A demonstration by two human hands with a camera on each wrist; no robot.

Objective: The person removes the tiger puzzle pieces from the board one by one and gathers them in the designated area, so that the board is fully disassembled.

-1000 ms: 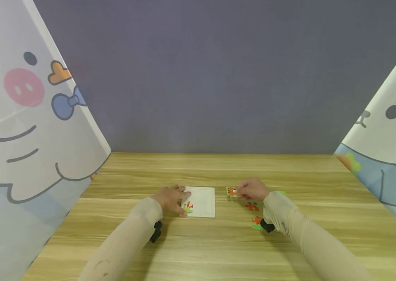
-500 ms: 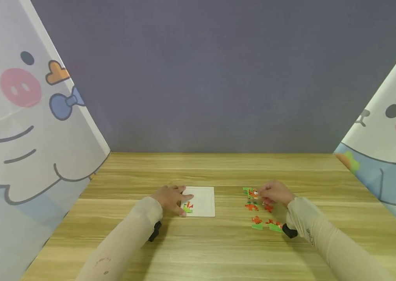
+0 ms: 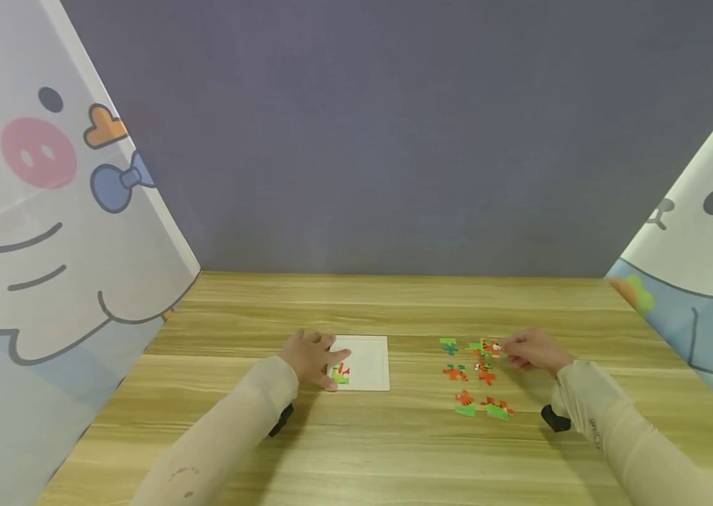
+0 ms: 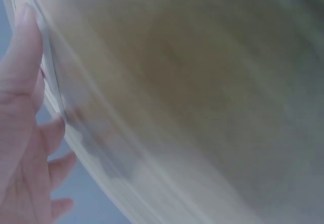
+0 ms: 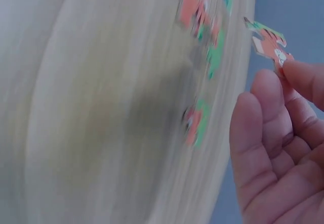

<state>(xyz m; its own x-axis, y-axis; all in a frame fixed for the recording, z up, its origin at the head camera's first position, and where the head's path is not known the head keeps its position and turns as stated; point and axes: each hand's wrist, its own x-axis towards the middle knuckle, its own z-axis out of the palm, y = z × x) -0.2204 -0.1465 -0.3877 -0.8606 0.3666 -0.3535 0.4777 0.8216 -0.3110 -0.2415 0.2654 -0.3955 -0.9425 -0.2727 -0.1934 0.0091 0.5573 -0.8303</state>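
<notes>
My left hand point(image 3: 308, 358) rests on the left side of a white puzzle tray point(image 3: 369, 365), fingers spread, the thumb at its lower left corner. Inside that corner lies a green and red jigsaw piece point(image 3: 340, 374). With thumb and fingertips my right hand point(image 3: 535, 349) pinches an orange jigsaw piece point(image 3: 492, 347) printed with a white-eyed animal head. The right wrist view shows this held piece point(image 5: 271, 44) raised off the table. The left wrist view catches my left fingers point(image 4: 58, 168) at the tray's edge; most of that view is blurred.
Several loose pieces lie right of the tray, among them a green one point(image 3: 448, 345), an orange one point(image 3: 455, 373), a lower orange and green one point(image 3: 465, 402) and a wider one point(image 3: 497, 408). A dark wall point(image 3: 356, 140) closes off the wooden table's point(image 3: 356, 443) back.
My right hand has moved rightward, away from the tray, with the orange jigsaw piece still pinched, uncovering the loose pieces. My left hand has stayed on the tray.
</notes>
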